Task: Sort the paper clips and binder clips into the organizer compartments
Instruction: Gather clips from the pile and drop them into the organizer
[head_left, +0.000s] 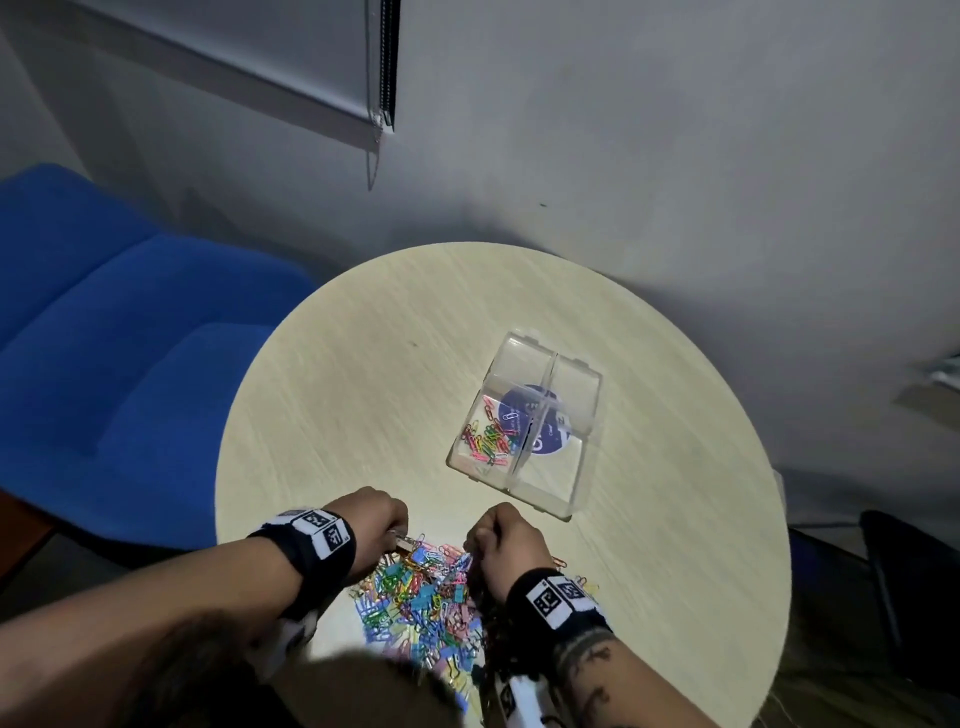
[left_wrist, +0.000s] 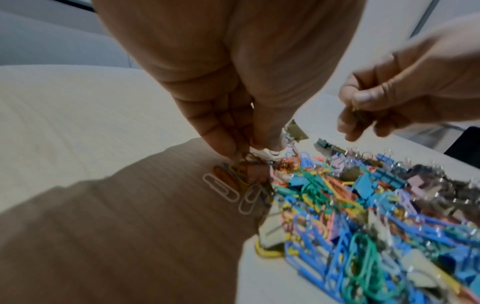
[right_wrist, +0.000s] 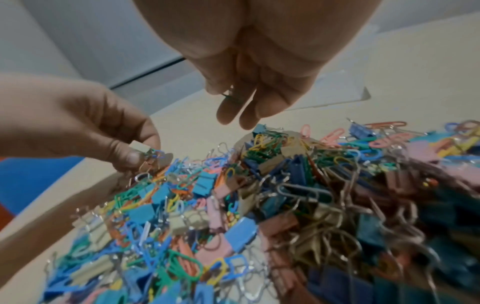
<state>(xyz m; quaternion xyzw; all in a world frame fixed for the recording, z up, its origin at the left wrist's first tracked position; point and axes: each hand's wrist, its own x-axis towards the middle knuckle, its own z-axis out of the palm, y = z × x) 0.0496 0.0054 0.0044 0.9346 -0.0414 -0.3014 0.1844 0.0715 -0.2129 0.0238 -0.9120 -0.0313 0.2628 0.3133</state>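
1. Organizer (head_left: 582, 384) — beyond both hands; one compartment holds paper clips (head_left: 488, 441), the rest bare.
2. Mixed pile (head_left: 421, 597) — under the hands, mostly unsorted.
3. Left hand (head_left: 374, 525) pinches a beige binder clip (right_wrist: 140, 146).
4. Right hand (head_left: 504, 540) pinches something small, unclear.

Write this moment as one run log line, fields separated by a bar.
left hand: pinches clips at pile edge | right hand: pinches small clip above pile | organizer: paper clips in one compartment
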